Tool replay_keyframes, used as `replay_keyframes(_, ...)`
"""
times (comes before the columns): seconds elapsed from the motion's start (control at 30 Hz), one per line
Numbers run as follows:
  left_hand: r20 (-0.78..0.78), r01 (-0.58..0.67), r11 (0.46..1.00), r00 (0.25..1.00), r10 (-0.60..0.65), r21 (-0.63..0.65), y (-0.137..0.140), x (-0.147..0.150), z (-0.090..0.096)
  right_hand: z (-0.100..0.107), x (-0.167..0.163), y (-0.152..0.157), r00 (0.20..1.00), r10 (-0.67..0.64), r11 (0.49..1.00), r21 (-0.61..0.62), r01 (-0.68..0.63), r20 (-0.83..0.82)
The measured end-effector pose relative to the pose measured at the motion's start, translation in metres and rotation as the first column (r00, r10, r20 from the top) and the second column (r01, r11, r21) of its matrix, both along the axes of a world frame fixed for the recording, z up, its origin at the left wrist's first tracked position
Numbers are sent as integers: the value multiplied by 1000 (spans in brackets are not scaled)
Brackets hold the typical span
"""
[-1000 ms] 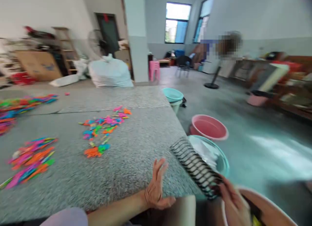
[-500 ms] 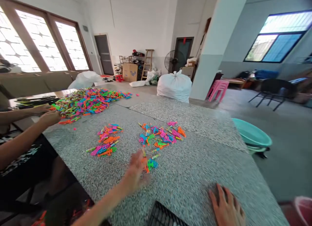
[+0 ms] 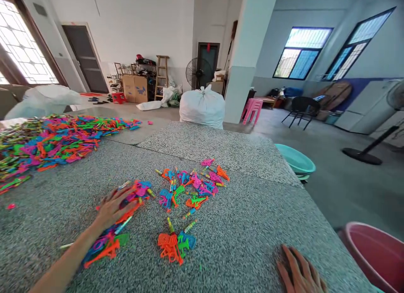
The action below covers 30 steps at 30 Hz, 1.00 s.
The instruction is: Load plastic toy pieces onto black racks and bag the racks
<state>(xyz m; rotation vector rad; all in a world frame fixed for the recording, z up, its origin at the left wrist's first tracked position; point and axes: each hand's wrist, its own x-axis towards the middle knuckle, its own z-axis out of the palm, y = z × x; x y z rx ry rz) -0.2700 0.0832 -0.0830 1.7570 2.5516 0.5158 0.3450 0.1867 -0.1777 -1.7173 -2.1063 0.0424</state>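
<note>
from over here, the table [image 3: 246, 230] looks like stone to me, dull and grainy. i see toys [image 3: 169, 241] made of hard plastic, some rough like a net. the tub [image 3: 375, 251] is smooth plastic, the sack [image 3: 202, 107] is wrinkly, and the box [image 3: 130, 86] looks like dull cardboard.

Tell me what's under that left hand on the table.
Under the left hand is a group of colourful plastic pieces; pink, blue and orange ones show around it. Whatever lies directly beneath the hand is covered.
</note>
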Motion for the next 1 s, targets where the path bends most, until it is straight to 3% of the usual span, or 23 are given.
replay_keyframes(0.17,72,187,981,980,-184,-49,46,107,-21,-4,-8,-1,996,-58,998,-5,58,61)
replay_keyframes(0.27,93,271,961,959,-266,-53,78,142,-24,-1,-11,0,996,-47,996,-66,52,73)
replay_keyframes(0.33,86,239,970,968,-236,-30,104,137,-18,0,-13,0,996,-47,996,-76,53,79)
replay_keyframes(0.43,84,112,994,990,-112,0,142,105,-6,-3,-14,-1,993,-71,997,-34,74,95)
replay_keyframes(0.53,103,194,981,976,-191,-22,162,89,-5,-14,-10,0,992,-52,998,-11,54,114)
replay_keyframes(0.67,137,430,902,897,-421,-46,166,114,-13,-29,2,1,988,-19,999,-27,24,154)
replay_keyframes(0.73,141,466,884,878,-457,-37,186,131,-8,-33,7,2,985,-10,1000,-25,14,169)
replay_keyframes(0.9,91,345,939,935,-342,-9,297,161,20,-33,10,-2,985,9,1000,7,-10,174)
replay_keyframes(1.0,96,314,946,947,-306,-81,338,175,19,-33,2,-6,983,-49,997,69,38,174)
